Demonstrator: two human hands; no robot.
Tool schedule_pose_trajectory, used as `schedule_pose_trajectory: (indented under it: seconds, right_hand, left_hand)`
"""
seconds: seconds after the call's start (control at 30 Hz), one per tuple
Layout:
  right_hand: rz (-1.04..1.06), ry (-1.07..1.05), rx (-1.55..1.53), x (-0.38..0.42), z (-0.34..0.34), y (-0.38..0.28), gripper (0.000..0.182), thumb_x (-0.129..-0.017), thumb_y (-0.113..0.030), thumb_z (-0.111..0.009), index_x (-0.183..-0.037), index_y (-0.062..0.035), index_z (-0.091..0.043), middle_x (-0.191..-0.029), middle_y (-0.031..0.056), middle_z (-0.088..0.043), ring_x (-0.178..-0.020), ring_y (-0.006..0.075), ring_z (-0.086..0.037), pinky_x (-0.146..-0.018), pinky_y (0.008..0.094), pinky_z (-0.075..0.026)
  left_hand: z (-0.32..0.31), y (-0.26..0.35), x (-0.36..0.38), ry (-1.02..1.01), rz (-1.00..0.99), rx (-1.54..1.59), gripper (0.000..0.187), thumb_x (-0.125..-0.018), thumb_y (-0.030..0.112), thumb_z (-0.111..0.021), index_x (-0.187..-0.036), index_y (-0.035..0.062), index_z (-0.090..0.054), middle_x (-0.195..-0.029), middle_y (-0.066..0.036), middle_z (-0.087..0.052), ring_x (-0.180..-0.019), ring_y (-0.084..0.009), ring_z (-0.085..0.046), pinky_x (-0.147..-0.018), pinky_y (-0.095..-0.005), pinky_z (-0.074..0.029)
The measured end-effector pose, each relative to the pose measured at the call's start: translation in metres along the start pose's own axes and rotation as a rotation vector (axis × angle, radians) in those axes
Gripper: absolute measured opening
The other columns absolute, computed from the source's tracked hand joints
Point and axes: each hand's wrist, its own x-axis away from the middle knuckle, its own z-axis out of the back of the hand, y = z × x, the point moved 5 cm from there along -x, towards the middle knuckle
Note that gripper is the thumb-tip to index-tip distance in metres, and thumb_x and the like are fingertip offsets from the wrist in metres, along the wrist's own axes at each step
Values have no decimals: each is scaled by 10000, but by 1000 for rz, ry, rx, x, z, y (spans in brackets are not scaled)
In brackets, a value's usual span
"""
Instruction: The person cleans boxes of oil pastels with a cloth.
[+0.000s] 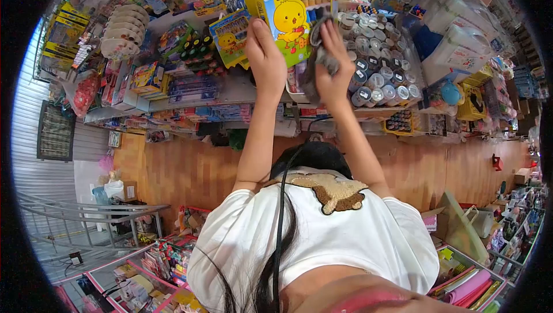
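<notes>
My left hand point(266, 57) grips the left edge of a crayon box point(291, 48), blue, yellow and green with a yellow chick on its front. The box is held up above the shelf, and a clear window near its top shows a row of crayons. Against the box's right side, my right hand point(335, 71) presses a dark grey cloth point(317, 74); its fingers are closed round the cloth and slightly blurred. A smaller chick-printed box point(230, 39) sits just left of my left hand.
Several small round lidded jars point(377, 54) stand in a tray to the right. White paint palettes point(122, 32) and a yellow box point(148, 77) are at the left. Below the shelf lies a wooden floor point(190, 163). A metal railing point(98, 218) stands at lower left.
</notes>
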Motion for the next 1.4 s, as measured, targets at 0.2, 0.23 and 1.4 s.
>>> schedule_pose_trajectory:
  seconds: [0.2,0.23,1.4]
  right_hand:
    - [-115,-120,-110,-124,6,1,518,-637,75,-494,-1140,-35,-544,-1159,144,-541,-1125,274,-483,-916,332,-386]
    - [-184,-147,-103,-127,2,4,519,-638,74,-495,-1142,-36,-543,-1160,144,-540,-1126,273,-482,-913,330,-387]
    - [302,-223,-62,-72,-40,-52,582,-576,-1,-538,-1146,-120,-547,-1234,55,-492,-1185,280,-399,-1007,411,-299]
  left_hand:
    - [-8,1,7,86,74,52,332,-959,279,-309,-775,15,-388,-669,9,-336,-620,-84,-295,-577,-252,-289]
    - [-10,7,7,113,67,65,332,-959,280,-310,-777,15,-390,-669,9,-338,-620,-84,-297,-580,-253,-291]
    - [-11,-5,4,155,293,498,785,-817,673,-210,-1099,1,-501,-1002,-89,-553,-927,-163,-516,-834,-263,-387]
